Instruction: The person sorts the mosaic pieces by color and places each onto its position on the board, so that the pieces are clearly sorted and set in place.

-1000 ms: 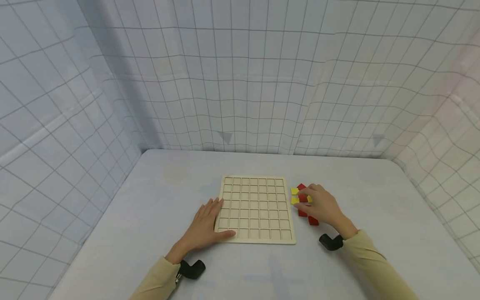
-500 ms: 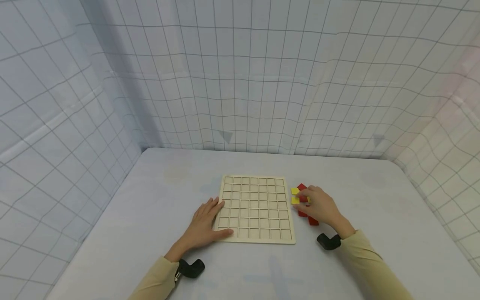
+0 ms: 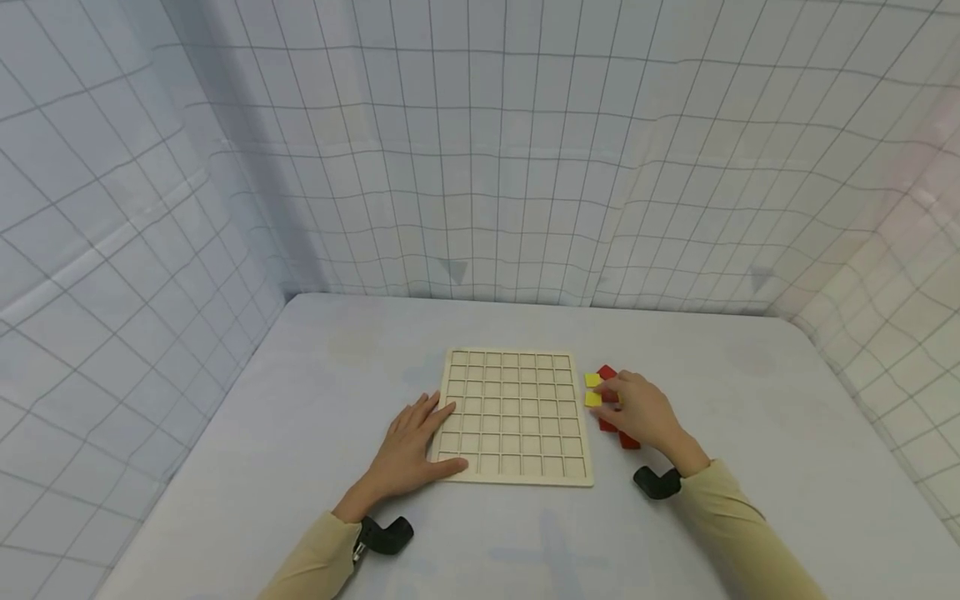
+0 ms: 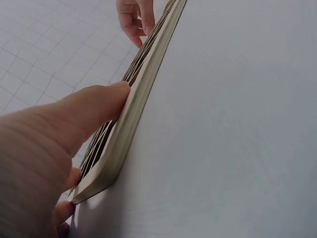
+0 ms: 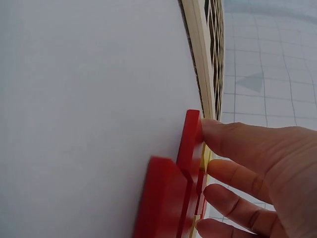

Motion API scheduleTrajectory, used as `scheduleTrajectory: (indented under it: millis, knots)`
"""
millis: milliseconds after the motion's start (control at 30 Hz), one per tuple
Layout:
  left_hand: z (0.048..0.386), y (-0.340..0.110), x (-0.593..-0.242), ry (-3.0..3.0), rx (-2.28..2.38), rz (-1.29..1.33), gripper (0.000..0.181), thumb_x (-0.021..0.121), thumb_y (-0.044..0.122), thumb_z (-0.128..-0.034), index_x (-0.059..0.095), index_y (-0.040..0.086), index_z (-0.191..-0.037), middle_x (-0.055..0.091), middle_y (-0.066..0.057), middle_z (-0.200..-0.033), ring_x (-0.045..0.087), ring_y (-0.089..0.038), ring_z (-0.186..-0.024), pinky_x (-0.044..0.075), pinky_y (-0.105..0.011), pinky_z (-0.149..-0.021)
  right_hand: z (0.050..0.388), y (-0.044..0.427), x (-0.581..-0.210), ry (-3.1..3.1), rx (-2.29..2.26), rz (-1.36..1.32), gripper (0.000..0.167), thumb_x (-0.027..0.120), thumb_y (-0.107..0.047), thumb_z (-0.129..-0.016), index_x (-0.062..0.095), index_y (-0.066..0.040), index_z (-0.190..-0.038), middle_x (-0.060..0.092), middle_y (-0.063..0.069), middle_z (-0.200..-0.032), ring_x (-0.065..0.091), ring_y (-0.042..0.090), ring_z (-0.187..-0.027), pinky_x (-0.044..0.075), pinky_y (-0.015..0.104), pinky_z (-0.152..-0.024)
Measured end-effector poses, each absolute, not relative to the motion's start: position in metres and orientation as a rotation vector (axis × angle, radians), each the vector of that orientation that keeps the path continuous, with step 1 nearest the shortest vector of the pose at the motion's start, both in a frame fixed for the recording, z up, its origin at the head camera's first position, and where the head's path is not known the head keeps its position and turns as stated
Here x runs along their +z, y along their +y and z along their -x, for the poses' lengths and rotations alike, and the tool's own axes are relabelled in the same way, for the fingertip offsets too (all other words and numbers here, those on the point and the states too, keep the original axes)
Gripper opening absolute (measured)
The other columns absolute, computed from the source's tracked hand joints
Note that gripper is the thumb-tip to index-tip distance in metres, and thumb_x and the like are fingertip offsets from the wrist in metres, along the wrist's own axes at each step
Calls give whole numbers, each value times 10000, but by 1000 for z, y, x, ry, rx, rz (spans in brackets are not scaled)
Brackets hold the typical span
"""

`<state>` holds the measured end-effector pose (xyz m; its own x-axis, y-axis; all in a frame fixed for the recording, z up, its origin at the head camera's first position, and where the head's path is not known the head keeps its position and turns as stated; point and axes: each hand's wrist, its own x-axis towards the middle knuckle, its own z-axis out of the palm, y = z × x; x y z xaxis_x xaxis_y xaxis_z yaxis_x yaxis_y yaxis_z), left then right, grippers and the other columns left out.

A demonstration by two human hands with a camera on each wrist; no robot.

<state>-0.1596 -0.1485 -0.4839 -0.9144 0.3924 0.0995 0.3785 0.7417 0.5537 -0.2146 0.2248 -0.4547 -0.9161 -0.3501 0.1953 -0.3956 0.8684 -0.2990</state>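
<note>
A pale wooden grid board (image 3: 517, 481) with square recesses lies flat on the table. At its near left corner rests my left hand (image 3: 408, 454), fingers spread along the left side and thumb on the near rim. In the left wrist view the thumb (image 4: 106, 99) touches that rim. My right hand (image 3: 647, 412) hovers over small square tiles beside the board, thumb and index finger apart near a yellow tile (image 3: 592, 400). Another yellow tile (image 3: 592, 380) lies just beyond. A red tile (image 5: 190, 141) shows close by the right thumb; whether the fingertips touch any tile is unclear.
More red tiles lie around the right hand, one red tile (image 3: 630, 441) nearest me, another red tile (image 3: 607, 372) farthest; some are partly hidden beneath the hand. The white table (image 3: 337, 350) is bounded by grid-patterned curtains (image 3: 517, 208).
The left index finger has shifted slightly farther over the board's left edge. The right hand stays almost still above the tiles. The head view has shifted a little.
</note>
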Motion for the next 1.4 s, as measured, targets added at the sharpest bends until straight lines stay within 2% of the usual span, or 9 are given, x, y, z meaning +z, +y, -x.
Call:
scheduleTrajectory:
  millis: [267,533,1067,1400]
  knots:
    - [161,-147,-487,2964,862,-642,897,630,628,-799,322,154,-1496,171,-113,-1558,59,-273,-1429,44,-484,-1117,217,222,-452,-2903,508,-567,290,797,-228,-781,735,-31,-985,589,12,-813,514,165,-718,450,291,-594]
    - [162,-146,-486,2971,860,-655,893,630,623,-801,326,151,-1495,186,-117,-1554,77,-280,-1426,56,-485,-1117,219,222,-452,-2924,546,-515,288,793,-227,-785,719,-32,-984,642,53,-906,581,243,-844,503,399,-713]
    - [159,-145,-485,2991,895,-668,879,668,576,-795,347,137,-1485,221,-144,-1538,106,-305,-1420,70,-489,-1115,219,222,-451,-2921,690,-475,260,800,-198,-775,644,-64,-933,592,5,-841,506,159,-702,447,316,-616]
    - [160,-145,-487,2997,904,-681,875,662,589,-793,362,135,-1479,230,-144,-1535,122,-313,-1416,85,-504,-1110,216,223,-456,-2893,793,-451,229,785,-155,-790,620,-82,-931,607,-3,-844,531,167,-737,457,331,-648]
